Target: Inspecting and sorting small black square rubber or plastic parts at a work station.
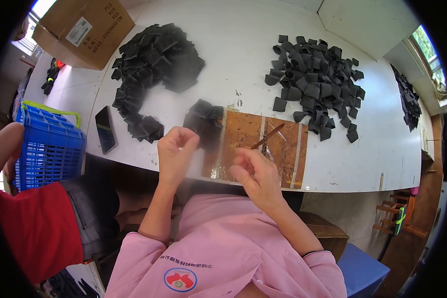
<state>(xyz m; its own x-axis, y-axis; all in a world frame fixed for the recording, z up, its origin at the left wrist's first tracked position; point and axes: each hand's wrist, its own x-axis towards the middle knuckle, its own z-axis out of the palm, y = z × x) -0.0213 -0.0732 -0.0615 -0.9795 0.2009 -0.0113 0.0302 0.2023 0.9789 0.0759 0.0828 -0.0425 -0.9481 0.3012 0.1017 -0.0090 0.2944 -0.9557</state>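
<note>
My left hand (pixel 175 151) is raised over the table's near edge, with thumb and forefinger drawn together in a pinch; anything between them is too small to make out. Just beyond it lies a small heap of black fabric pieces (pixel 202 110), partly blurred. To its right my right hand (pixel 257 175) has its fingers curled around the lower end of a thin brown pointed tool (pixel 270 136), whose tip points up and right. Beneath the tool is a worn brown board (pixel 238 134) with strips of clear tape, lying at the table's front edge.
A curved pile of flat black pieces (pixel 159 59) lies left, and a pile of small black tube-like pieces (pixel 317 79) right. A phone (pixel 105 130), a cardboard box (pixel 84 30) and a blue basket (pixel 49 149) are at the left. A person in red (pixel 39 228) sits beside me.
</note>
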